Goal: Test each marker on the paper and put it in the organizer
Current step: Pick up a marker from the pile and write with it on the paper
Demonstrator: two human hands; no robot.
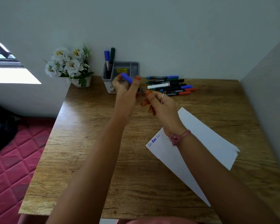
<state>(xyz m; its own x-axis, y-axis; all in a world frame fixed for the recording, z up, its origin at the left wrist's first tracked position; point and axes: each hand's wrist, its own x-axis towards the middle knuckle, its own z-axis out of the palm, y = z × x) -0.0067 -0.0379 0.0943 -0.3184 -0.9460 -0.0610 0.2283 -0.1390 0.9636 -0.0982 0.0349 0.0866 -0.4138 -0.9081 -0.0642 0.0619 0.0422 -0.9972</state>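
Marker: long axis runs 10 to 4 o'clock, blue cap toward the organizer.
Left hand: grips cap end, nearer organizer.
Right hand: pinches barrel.

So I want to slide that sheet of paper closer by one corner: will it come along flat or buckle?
The paper looks like one thin, unsupported sheet, so it probably flexes if pushed. It lies flat on the smooth wooden table, so pulling should slide it easily. Nothing weighs it down.
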